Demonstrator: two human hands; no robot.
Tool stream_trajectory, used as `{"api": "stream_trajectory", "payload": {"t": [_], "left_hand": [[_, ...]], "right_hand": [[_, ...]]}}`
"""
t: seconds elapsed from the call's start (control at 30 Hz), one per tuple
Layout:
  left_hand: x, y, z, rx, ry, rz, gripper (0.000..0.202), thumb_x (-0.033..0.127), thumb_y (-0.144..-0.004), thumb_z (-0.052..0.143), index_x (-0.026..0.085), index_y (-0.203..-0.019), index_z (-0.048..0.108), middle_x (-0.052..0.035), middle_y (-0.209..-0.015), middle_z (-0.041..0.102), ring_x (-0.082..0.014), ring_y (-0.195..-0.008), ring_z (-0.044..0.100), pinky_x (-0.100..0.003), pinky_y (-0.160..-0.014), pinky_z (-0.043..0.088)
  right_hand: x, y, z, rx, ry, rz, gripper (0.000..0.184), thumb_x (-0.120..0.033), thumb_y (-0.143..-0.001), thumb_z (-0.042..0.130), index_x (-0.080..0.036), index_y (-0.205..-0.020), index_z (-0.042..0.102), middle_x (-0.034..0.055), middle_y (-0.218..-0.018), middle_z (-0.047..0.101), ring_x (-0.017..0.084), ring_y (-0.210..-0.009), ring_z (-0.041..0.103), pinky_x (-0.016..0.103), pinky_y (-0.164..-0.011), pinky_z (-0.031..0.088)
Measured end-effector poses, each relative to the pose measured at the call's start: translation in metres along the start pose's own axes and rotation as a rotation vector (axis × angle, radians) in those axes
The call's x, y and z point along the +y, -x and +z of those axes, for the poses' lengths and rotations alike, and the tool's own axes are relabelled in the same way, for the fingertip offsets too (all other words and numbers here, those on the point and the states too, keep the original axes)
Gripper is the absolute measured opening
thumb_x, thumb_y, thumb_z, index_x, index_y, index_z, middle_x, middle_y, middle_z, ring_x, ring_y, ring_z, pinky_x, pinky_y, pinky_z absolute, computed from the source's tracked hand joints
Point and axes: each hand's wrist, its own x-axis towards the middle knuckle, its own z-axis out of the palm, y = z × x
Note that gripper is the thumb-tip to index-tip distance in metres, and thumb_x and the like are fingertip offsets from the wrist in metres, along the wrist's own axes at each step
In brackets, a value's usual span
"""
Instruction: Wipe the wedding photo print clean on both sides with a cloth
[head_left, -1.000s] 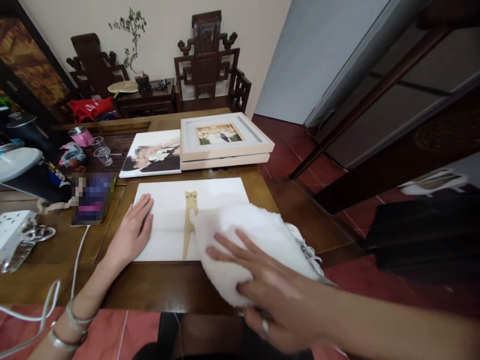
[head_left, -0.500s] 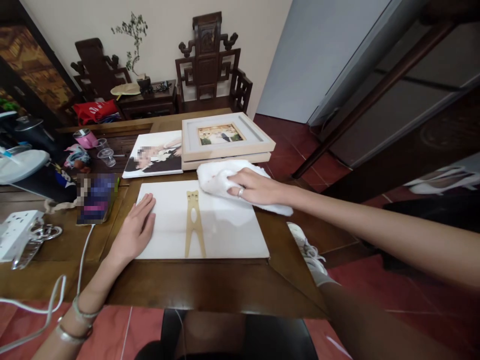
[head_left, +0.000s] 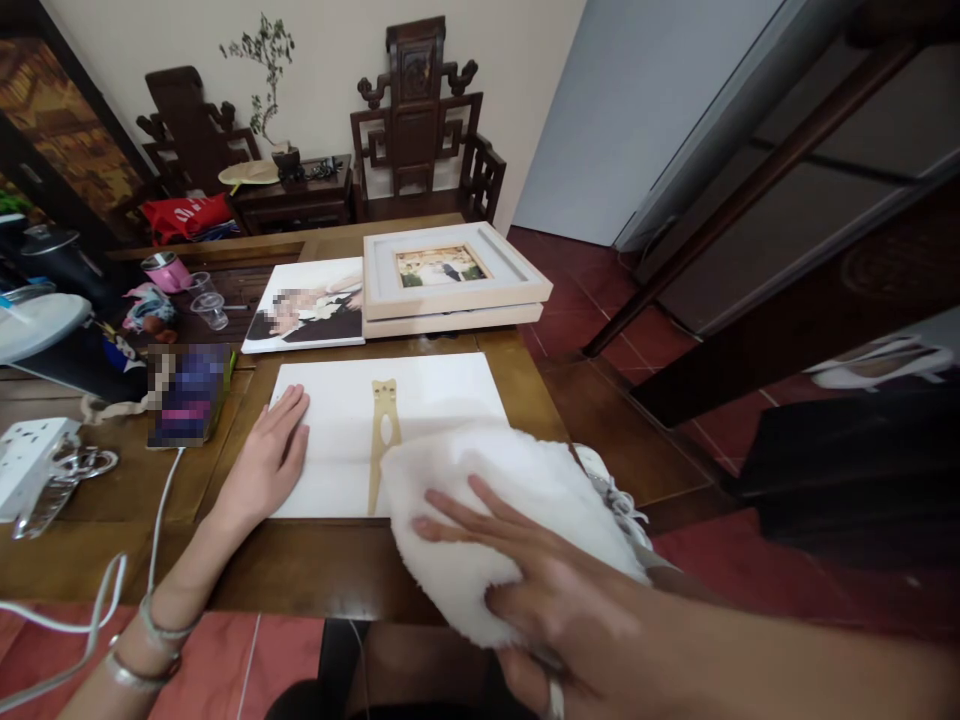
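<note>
A white board (head_left: 330, 440) lies on the wooden table with a gold, two-legged metal stand (head_left: 384, 400) flat against its upper face. My left hand (head_left: 274, 455) rests on the board's left edge, palm down, fingers stretched out. Close to the camera, my right hand (head_left: 525, 560) holds a fluffy white cloth (head_left: 480, 490), bunched by the thumb, with some fingers spread over it. The cloth hides the board's lower right part and one leg of the stand. Whether it touches the board I cannot tell.
Behind the board are a photo panel (head_left: 315, 305) and stacked picture frames (head_left: 457, 300). To the left lie a phone (head_left: 187, 395) on a white cable, a power strip (head_left: 37, 450), a clear hair claw (head_left: 64, 475) and a pink cup (head_left: 166, 272). Floor lies beyond the right edge.
My right hand has brought the cloth from the board's far right corner toward me, to the near right side. My left hand has stayed in place.
</note>
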Motion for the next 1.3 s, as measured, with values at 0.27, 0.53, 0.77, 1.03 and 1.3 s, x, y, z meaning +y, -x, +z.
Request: {"api": "stream_trajectory", "payload": {"t": [0.27, 0.53, 0.77, 1.03, 1.3], "left_hand": [[0.002, 0.000, -0.003, -0.045, -0.008, -0.020, 0.053, 0.037, -0.098, 0.035, 0.010, -0.143, 0.044, -0.0156, -0.150, 0.042, -0.0253, -0.143, 0.033, -0.048, -0.119, 0.025], [0.002, 0.000, -0.004, -0.098, -0.045, -0.030, 0.054, 0.039, -0.100, 0.031, 0.013, -0.147, 0.037, -0.0136, -0.154, 0.037, -0.0241, -0.145, 0.028, -0.050, -0.118, 0.023], [0.003, 0.000, -0.005, -0.086, -0.059, -0.010, 0.052, 0.036, -0.099, 0.030, 0.014, -0.145, 0.041, -0.0142, -0.153, 0.038, -0.0247, -0.145, 0.029, -0.053, -0.117, 0.025], [0.003, 0.000, -0.007, -0.096, -0.006, -0.032, 0.051, 0.038, -0.098, 0.032, 0.015, -0.142, 0.045, -0.0137, -0.153, 0.039, -0.0251, -0.145, 0.030, -0.052, -0.117, 0.024], [0.001, 0.001, -0.007, -0.104, 0.014, -0.034, 0.051, 0.033, -0.098, 0.030, 0.013, -0.143, 0.045, -0.0141, -0.153, 0.038, -0.0246, -0.145, 0.029, -0.051, -0.118, 0.024]], "right_hand": [[0.065, -0.080, -0.025, 0.019, 0.079, 0.319, 0.025, -0.022, -0.092, 0.037, -0.017, -0.078, 0.057, 0.0095, -0.080, 0.066, 0.031, -0.113, 0.060, 0.061, -0.110, 0.028], [0.049, -0.114, 0.006, -0.173, 0.471, 0.134, 0.038, -0.029, -0.087, 0.054, -0.012, -0.119, 0.066, 0.0272, -0.153, 0.029, 0.052, -0.141, 0.015, 0.076, -0.104, 0.014], [-0.015, -0.089, 0.008, -0.226, 0.233, -0.151, 0.027, -0.033, -0.083, 0.056, -0.017, -0.097, 0.073, 0.0211, -0.134, 0.056, 0.044, -0.133, 0.039, 0.069, -0.103, 0.028], [0.053, -0.160, -0.004, -0.131, 0.453, 0.034, 0.037, -0.026, -0.093, 0.042, -0.007, -0.115, 0.064, 0.0264, -0.133, 0.055, 0.041, -0.132, 0.040, 0.070, -0.100, 0.030], [0.008, -0.134, 0.023, -0.193, 0.513, -0.101, 0.036, -0.031, -0.087, 0.053, -0.013, -0.113, 0.070, 0.0296, -0.143, 0.044, 0.053, -0.133, 0.035, 0.076, -0.095, 0.028]]}}
